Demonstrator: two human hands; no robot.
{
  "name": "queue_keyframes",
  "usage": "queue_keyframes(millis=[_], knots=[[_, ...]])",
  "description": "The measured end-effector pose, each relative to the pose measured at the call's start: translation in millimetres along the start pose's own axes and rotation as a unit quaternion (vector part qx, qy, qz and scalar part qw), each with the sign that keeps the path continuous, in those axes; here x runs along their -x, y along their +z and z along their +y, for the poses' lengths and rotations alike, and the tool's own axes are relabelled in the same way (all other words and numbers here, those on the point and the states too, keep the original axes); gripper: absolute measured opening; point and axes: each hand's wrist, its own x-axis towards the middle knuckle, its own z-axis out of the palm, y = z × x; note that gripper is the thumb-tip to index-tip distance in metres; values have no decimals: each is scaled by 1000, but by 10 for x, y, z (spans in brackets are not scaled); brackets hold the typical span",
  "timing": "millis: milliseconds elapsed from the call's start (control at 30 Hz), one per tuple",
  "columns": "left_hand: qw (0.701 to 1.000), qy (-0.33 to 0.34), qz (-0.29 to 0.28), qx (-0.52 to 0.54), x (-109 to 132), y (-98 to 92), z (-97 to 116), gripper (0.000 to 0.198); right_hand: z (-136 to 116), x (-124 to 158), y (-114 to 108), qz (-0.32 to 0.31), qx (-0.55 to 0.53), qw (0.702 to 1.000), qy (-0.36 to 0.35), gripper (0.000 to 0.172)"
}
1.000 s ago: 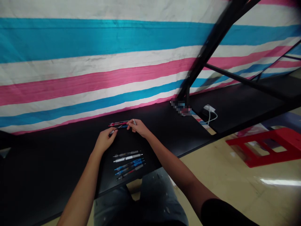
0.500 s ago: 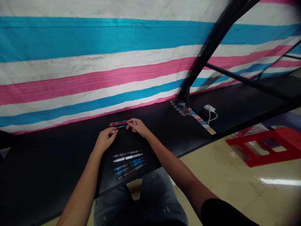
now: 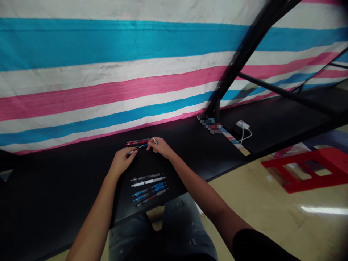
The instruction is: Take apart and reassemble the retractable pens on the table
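One pen (image 3: 141,146) | spans left hand (image 3: 121,161) to right hand (image 3: 161,146) | both pinching it (ends)

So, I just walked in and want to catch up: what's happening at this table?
A seated person's left hand and right hand grip the ends of a slim blue and silver pen over the black table. A red pen lies just beyond it; a row of five pens lies nearer the person.

The bare left arm (image 3: 95,214) and bare right arm (image 3: 201,192) stretch forward, almost straight, drawing together ahead of the body. The left hand (image 3: 121,159) lies palm-down, thumb and forefinger pinched together. The right hand (image 3: 161,146), just beside it, pinches likewise, knuckles raised.
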Motion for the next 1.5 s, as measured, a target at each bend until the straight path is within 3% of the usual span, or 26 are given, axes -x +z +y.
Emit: queue_keyframes(millis=[900,1500], knots=[[997,-74,-20,-12,1,-29,11,44,-6,-12,15,13,-12,1000,23,18],[997,-71,-15,-17,2,-17,-11,42,-93,22,24,8,-2,999,35,31]])
